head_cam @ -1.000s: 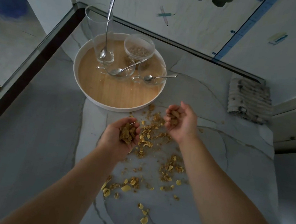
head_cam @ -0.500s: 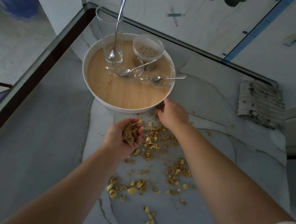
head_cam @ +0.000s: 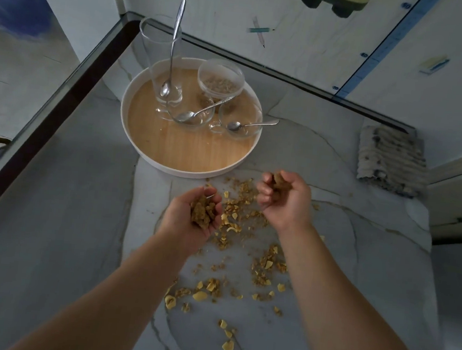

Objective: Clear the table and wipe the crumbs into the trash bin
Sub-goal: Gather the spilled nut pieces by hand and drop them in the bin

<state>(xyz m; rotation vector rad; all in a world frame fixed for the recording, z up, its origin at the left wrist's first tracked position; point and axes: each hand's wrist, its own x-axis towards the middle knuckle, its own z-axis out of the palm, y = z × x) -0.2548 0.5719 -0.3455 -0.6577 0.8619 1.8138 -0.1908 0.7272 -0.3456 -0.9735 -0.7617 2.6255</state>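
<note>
Brown and yellow crumbs [head_cam: 265, 265] lie scattered over the grey marble table [head_cam: 49, 228]. My left hand [head_cam: 191, 222] is cupped palm up above them and holds a heap of crumbs. My right hand [head_cam: 285, 199] is lifted just right of it, fingers curled round a small clump of crumbs. Behind both hands stands a round white tray [head_cam: 185, 170] with a wooden floor, carrying a tall glass [head_cam: 159, 55] with a spoon in it, two glass bowls with spoons and a small lidded glass dish [head_cam: 221, 78]. No trash bin is in view.
A folded grey ribbed cloth [head_cam: 389, 159] lies at the table's far right edge. A dark rail [head_cam: 62, 102] runs along the table's left side, with floor beyond. A painted wall stands behind the table.
My right hand, which was down on the table by the tray half a second ago, has lifted with a pinch of crumbs toward my left hand. My left hand stays cupped.
</note>
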